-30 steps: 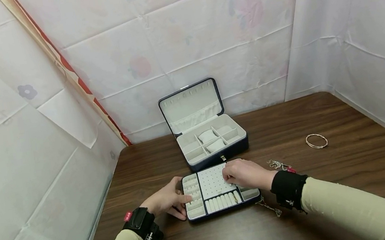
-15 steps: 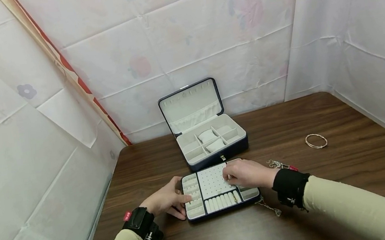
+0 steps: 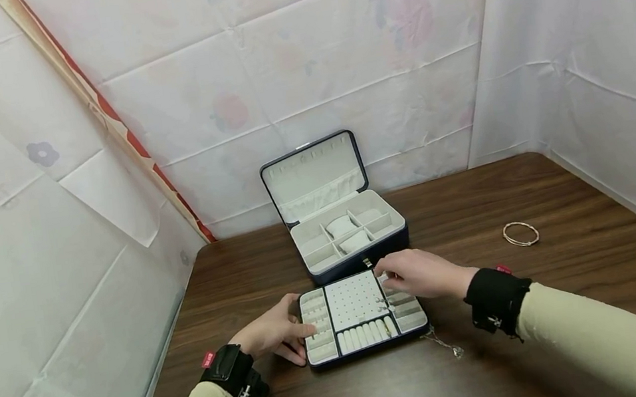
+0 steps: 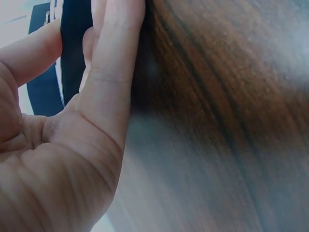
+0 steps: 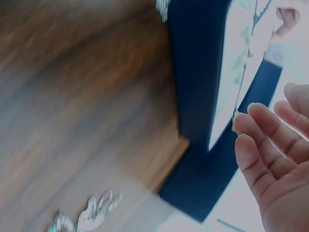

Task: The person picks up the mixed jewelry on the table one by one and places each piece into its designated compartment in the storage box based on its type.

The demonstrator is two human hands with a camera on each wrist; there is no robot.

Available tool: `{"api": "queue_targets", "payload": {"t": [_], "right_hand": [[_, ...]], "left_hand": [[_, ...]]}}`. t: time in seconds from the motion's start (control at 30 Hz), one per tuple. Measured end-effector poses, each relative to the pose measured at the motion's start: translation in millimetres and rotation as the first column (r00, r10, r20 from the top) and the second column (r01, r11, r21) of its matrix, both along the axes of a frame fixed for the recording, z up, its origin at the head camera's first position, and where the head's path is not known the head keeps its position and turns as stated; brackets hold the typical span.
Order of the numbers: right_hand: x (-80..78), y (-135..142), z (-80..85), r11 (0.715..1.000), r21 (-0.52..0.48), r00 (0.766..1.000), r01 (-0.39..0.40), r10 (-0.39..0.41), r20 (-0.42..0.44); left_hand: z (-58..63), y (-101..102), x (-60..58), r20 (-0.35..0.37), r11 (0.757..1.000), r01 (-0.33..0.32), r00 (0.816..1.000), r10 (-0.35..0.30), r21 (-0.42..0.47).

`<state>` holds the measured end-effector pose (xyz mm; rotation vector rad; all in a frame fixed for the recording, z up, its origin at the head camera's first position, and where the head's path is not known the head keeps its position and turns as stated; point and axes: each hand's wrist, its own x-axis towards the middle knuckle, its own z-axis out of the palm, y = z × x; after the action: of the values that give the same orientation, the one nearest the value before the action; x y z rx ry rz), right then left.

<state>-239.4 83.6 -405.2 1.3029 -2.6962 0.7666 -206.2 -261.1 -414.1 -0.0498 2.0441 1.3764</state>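
Observation:
A navy-rimmed jewelry tray (image 3: 372, 347) with a white pegboard (image 3: 352, 301) lies on the table. My left hand (image 3: 275, 330) grips its left end, thumb over the rim and fingers along the outer side. Over the tray's upper right compartments is my right hand (image 3: 421, 273), its fingers loosely bent and holding nothing in the right wrist view. Small shiny earrings (image 3: 381, 301) sit at the pegboard's lower right. In the row of white ring rolls (image 3: 366, 335), a gold-coloured ring (image 3: 388, 331) sits near the right end.
Behind the tray stands an open navy jewelry box (image 3: 398, 239) with divided compartments and two small cushions. A thin bangle (image 3: 520, 234) lies at the right. A chain with a pendant (image 3: 457, 352) trails from the tray's lower right corner. Silvery jewelry (image 5: 89, 215) lies under the right arm.
My right hand has lifted from the pegboard and shifted up and right, its fingers loosened. The earrings at the pegboard's lower right have come into sight. My left hand stays in place.

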Motion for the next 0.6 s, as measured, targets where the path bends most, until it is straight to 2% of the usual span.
{"api": "queue_targets", "payload": {"t": [0.17, 0.37, 0.5, 0.6], "right_hand": [[-7.3, 21.3, 10.7, 0.997, -0.018, 0.997, 0.075, -0.075, -0.008], [-14.1, 49.6, 22.5, 0.981, -0.028, 0.981, 0.192, -0.191, 0.028], [-18.7, 68.8, 27.9, 0.967, -0.016, 0.967, 0.255, -0.254, 0.019], [-22.2, 83.4, 29.7, 0.961, -0.006, 0.961, 0.276, -0.276, -0.015]], "left_hand": [[0.6, -0.4, 0.7, -0.024, 0.999, 0.019, 1.0, -0.02, -0.029], [5.8, -2.1, -1.1, -0.081, 0.987, 0.034, 0.996, -0.048, -0.158], [9.2, -2.6, -6.7, -0.173, 0.972, -0.038, 0.985, -0.003, -0.233], [12.0, -1.5, -13.2, -0.257, 0.956, -0.118, 0.965, 0.047, -0.27]]}}
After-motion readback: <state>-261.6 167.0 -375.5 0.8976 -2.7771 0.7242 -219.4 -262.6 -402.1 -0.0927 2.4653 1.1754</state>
